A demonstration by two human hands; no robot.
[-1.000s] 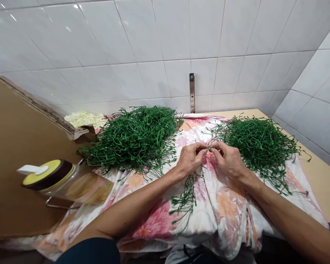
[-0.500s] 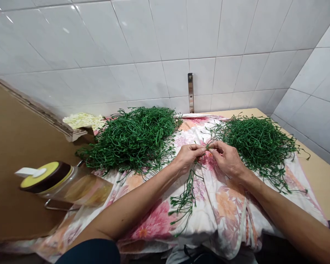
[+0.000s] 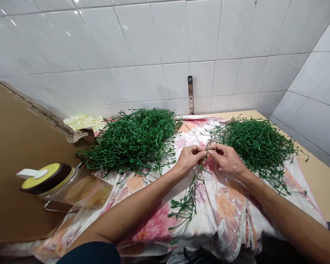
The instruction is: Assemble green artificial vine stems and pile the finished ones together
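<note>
Thumb and forefinger of each hand are pinched together on thin green stems, the two sets of fingertips almost meeting; how many stems are gripped cannot be told. The remaining fingers are curled inward. The left hand and right hand face each other above the floral cloth, wrists roughly level. Both forearms run in from the lower corners and converge. Compared with half a second ago, the hands hold nearly the same place; less green shows at the pinch, and the fingertips stand closer. A small green bunch lies on the cloth just below the left hand. Outward, one large green pile sits left of the hands, another pile right. A lidded jar leans far left.
</note>
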